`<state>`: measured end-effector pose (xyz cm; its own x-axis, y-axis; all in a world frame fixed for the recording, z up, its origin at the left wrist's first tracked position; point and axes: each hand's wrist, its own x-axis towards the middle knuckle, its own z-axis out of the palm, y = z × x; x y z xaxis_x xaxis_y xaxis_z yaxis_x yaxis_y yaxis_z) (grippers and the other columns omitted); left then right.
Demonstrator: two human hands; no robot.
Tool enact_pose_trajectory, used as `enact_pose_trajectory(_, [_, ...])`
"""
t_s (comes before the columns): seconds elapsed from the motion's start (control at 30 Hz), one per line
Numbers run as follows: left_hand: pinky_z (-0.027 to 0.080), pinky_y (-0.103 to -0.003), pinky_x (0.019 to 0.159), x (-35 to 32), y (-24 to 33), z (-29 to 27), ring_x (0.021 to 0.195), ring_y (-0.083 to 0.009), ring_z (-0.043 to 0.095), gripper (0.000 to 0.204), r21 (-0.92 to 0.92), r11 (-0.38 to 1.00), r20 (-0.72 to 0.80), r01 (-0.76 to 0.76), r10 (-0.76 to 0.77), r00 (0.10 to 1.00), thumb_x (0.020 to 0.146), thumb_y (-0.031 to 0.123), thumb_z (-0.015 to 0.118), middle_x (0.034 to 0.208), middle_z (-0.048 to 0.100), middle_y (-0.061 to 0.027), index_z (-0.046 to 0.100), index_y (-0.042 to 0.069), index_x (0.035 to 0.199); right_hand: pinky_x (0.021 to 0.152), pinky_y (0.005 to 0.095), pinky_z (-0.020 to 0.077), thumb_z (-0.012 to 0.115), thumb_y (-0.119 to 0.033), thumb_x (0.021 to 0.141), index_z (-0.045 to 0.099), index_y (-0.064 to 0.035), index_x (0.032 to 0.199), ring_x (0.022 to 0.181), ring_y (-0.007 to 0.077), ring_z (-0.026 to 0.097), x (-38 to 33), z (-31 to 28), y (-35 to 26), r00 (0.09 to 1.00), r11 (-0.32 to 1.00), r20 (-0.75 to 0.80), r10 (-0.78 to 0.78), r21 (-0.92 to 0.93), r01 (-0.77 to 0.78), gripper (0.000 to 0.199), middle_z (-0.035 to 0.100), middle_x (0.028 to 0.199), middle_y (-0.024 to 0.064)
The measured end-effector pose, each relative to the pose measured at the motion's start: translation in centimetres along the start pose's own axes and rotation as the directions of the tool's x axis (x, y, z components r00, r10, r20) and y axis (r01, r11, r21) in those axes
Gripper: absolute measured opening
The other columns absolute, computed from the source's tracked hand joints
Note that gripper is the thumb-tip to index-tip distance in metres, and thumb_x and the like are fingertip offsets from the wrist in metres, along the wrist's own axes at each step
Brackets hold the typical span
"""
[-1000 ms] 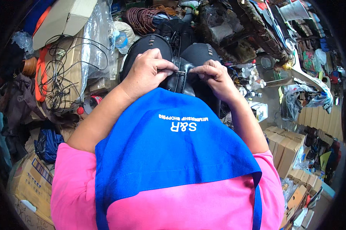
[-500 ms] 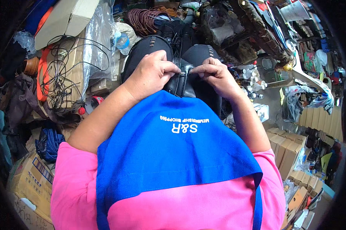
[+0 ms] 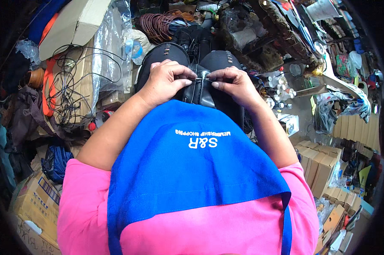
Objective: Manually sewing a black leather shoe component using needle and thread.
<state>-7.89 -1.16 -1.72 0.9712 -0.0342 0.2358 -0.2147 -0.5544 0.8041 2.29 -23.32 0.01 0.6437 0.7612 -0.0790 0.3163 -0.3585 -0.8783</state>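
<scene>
A black leather piece (image 3: 206, 100) with a strap-like edge stands upright between my knees. My left hand (image 3: 165, 80) is at its left side, thumb and forefinger closed in a pinch on a thin, pale needle-like thing (image 3: 198, 79). From the other side, my right hand (image 3: 233, 84) pinches with thumb and forefinger close to the leather's top edge. Something thin shows at those fingertips, too small to name. Only a small gap separates the two hands. A blue apron (image 3: 192, 170) covers my lap below them.
Tangled black cord (image 3: 68, 85) lies over cardboard on the left, near an open carton (image 3: 75, 25). A coil of reddish-brown cord (image 3: 158, 26) is at the far side. Small bottles (image 3: 281, 91) cluster right of my right hand, with stacked brown boxes (image 3: 317, 163) nearer.
My hands have shifted slightly at the leather's top edge, and both thumbs now sit more apart from the curled fingers. The pale thin thing at my left fingertips shows more clearly.
</scene>
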Motion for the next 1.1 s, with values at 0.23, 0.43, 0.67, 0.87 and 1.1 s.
enact_pose_trajectory(0.23, [0.040, -0.033, 0.079, 0.5, 0.1, 1.4, 0.077, -0.0165, 0.062, 0.018, -0.023, 0.981, -0.030, 0.192, -0.192, 0.981, 0.069, 0.018, 0.074, 0.075, 0.067, -0.0009, 0.071, 0.013, 0.086, 0.070, 0.0227, 0.0478, 0.074, -0.007, 0.075, 0.068, -0.0025, 0.093, 0.073, 0.0056, 0.057, 0.5, 1.5, -0.1, 0.991, 0.993, -0.082, 0.108, 0.056, -0.104, 0.019, 0.066, 0.080, -0.0006])
enact_pose_trajectory(0.43, [0.044, -0.034, 0.075, 1.8, 0.9, 0.6, 0.078, -0.0207, 0.062, 0.011, -0.301, 0.915, 0.042, 0.269, -0.269, 0.962, 0.067, 0.012, 0.075, 0.076, 0.066, -0.0062, 0.069, 0.007, 0.075, 0.069, 0.0269, 0.0493, 0.076, -0.020, 0.075, 0.072, -0.0079, 0.086, 0.071, 0.0077, 0.062, 1.6, 0.4, 0.4, 0.966, 0.962, -0.022, 0.258, 0.102, -0.255, 0.017, 0.069, 0.077, 0.0024])
enact_pose_trajectory(0.67, [0.040, -0.030, 0.076, 0.0, 0.5, -1.3, 0.080, -0.0200, 0.054, 0.008, -0.123, 0.992, -0.056, 0.025, -0.032, 0.998, 0.071, 0.006, 0.071, 0.076, 0.058, -0.0044, 0.063, 0.004, 0.071, 0.069, 0.0243, 0.0394, 0.075, -0.013, 0.077, 0.060, -0.0031, 0.073, 0.073, 0.0087, 0.049, 0.1, -2.0, -0.6, 0.997, 0.992, 0.012, 0.070, 0.101, -0.071, 0.018, 0.051, 0.075, -0.0019])
enact_pose_trajectory(0.87, [0.037, -0.039, 0.079, 0.1, 4.8, -2.3, 0.083, -0.0254, 0.057, 0.011, 0.439, 0.886, 0.089, -0.149, 0.122, 0.989, 0.077, 0.008, 0.062, 0.077, 0.059, -0.0082, 0.058, 0.007, 0.087, 0.068, 0.0306, 0.0449, 0.067, -0.009, 0.079, 0.061, -0.0030, 0.085, 0.073, 0.0203, 0.059, 0.1, -2.3, -3.1, 0.988, 0.966, 0.149, -0.046, -0.247, 0.082, 0.010, 0.058, 0.074, 0.0074])
enact_pose_trajectory(1.1, [0.036, -0.040, 0.079, 0.8, 4.2, -2.2, 0.082, -0.0244, 0.057, 0.016, 0.557, 0.743, 0.327, -0.370, 0.214, 0.921, 0.077, 0.005, 0.052, 0.078, 0.059, -0.0051, 0.056, 0.012, 0.091, 0.077, 0.0403, 0.0433, 0.057, -0.014, 0.081, 0.057, -0.0099, 0.082, 0.080, 0.0281, 0.063, 0.4, -1.0, -4.5, 0.942, 0.628, 0.267, -0.204, -0.702, 0.335, 0.005, 0.063, 0.076, 0.0086])
